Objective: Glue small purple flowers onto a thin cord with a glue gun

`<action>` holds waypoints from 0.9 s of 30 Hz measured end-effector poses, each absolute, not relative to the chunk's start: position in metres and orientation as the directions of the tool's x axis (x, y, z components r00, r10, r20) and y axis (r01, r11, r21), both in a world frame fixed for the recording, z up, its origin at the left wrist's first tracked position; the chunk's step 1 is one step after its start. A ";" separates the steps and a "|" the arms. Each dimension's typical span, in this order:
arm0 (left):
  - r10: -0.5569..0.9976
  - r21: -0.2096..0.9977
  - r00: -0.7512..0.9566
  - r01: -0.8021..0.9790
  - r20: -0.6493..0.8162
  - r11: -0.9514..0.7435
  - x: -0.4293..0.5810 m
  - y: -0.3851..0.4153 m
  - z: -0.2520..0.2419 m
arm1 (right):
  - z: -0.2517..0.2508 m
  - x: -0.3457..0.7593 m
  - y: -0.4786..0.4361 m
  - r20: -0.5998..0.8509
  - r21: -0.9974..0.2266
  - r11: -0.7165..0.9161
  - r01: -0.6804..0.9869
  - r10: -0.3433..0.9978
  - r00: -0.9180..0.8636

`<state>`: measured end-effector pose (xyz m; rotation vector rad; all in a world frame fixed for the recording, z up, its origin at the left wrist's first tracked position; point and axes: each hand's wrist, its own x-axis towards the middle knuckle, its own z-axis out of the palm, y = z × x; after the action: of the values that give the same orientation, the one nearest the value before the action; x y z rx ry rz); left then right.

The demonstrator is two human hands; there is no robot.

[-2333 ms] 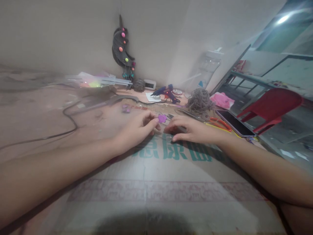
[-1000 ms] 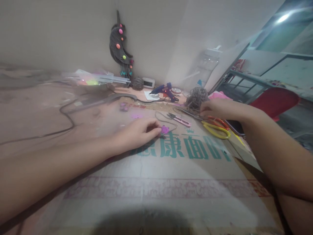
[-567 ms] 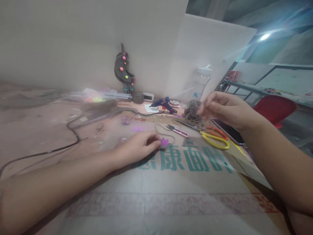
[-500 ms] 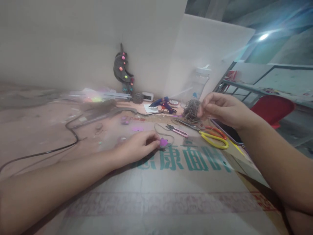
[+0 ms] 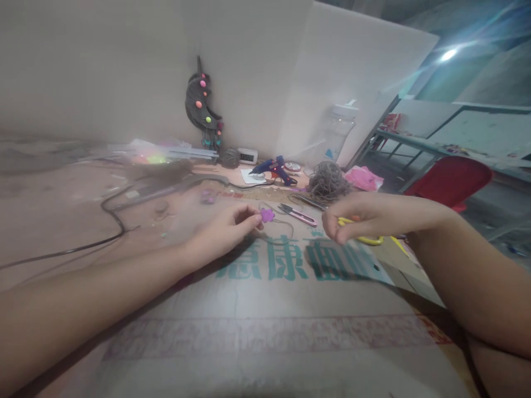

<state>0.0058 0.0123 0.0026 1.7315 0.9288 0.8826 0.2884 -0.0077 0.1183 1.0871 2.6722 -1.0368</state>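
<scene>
The person's left hand (image 5: 224, 228) lies low on the cardboard sheet (image 5: 290, 342) just left of the middle of the frame. Its fingers are drawn narrow, with thumb and forefinger pinching a small purple flower (image 5: 267, 214) that sits at the fingertips, on the board at centre frame. A thin cord (image 5: 286, 228) loops away from the flower toward the right, lying flat above the teal printed characters. The right hand (image 5: 357, 216) hovers right of centre with its fingers curled in and the thumb tucked against the fingertips. From here I cannot tell whether anything is caught between them. Just under and behind that hand a pair of yellow-handled scissors (image 5: 367, 240) peeks out. Between the two hands, a little higher in the frame, lies a pair of pink thread snips (image 5: 299, 213). Further up, near the wall, there is a tangle of brown twine (image 5: 327, 181), a blue glue gun (image 5: 271, 165), a small white clock (image 5: 248, 156) and a pink bundle (image 5: 363, 177). A dark crescent ornament (image 5: 199, 105) dotted with coloured balls hangs on the wall at upper centre. A black cable (image 5: 111, 213) snakes across the left side, and a red chair (image 5: 450, 178) stands at the right edge.
</scene>
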 end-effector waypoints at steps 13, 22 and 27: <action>0.878 0.946 0.453 0.186 0.156 -0.265 0.005 0.014 0.002 | 0.118 0.289 -0.011 -0.166 -0.416 0.609 0.675 0.679 -0.715; 0.881 0.943 0.447 0.199 0.156 -0.268 0.002 0.014 0.002 | 0.105 0.277 -0.013 -0.082 -0.301 0.616 0.728 0.744 -0.663; 0.883 0.941 0.440 0.198 0.163 -0.273 0.004 0.013 0.002 | 0.092 0.265 -0.016 -0.077 -0.238 0.648 0.723 0.730 -0.679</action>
<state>0.0040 0.0134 0.0021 1.7388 0.9359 0.8998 0.2654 -0.0157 0.0917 1.2679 2.8750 -0.3970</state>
